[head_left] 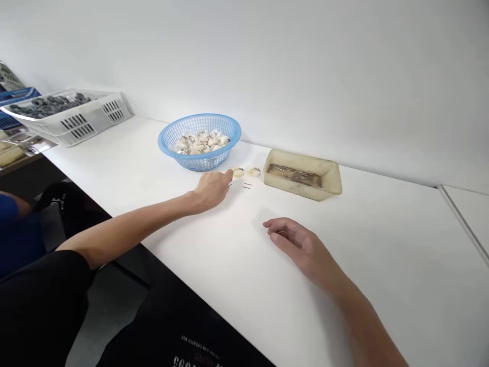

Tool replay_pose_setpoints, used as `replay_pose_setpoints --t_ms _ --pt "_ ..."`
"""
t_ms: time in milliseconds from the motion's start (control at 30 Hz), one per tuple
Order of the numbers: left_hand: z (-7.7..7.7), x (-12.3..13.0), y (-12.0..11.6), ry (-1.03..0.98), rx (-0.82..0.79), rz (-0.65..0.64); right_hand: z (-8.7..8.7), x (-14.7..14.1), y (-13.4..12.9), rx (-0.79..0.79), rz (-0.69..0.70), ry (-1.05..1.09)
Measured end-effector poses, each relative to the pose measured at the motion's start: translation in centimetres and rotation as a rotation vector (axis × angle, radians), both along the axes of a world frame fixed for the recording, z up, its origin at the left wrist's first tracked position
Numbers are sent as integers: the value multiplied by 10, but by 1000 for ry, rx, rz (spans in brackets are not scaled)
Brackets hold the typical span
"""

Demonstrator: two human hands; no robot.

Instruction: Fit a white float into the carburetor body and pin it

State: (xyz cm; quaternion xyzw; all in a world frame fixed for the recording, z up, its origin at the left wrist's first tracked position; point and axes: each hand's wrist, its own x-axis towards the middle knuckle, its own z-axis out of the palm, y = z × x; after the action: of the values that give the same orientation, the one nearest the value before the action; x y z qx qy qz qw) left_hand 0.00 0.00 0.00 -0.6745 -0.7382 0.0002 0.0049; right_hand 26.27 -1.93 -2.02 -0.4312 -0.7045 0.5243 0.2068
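My left hand reaches over the white table just in front of the blue basket, its fingertips beside a small cream piece; what they hold, if anything, is hidden. A second cream piece lies to the right. Two thin metal pins rest on the table in front of these pieces. My right hand hovers nearer to me with curled fingers around what look like thin metal pins. Many cream pieces fill the basket. A yellowish tray holds more metal pins.
White crates with dark grey parts stand at the back left. A wall runs behind the table. At the far left, part of another person in blue shows. A seam crosses the table at right.
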Motion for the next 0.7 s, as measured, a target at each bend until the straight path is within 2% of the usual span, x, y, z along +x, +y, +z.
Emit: replay_pose_setpoints --t_ms 133,333,500,600,700 --pt "1 9 9 -6 24 -28 -2 -1 1 6 -17 6" --pt "-3 14 17 -36 45 -87 -18 4 14 24 2 -3" --pt "-6 9 19 -87 97 -105 -9 1 9 24 16 -22" --pt "2 14 -2 -118 176 -103 -2 -1 3 20 -20 -14" --pt "17 27 -55 -155 291 -120 -4 0 5 32 4 -10"
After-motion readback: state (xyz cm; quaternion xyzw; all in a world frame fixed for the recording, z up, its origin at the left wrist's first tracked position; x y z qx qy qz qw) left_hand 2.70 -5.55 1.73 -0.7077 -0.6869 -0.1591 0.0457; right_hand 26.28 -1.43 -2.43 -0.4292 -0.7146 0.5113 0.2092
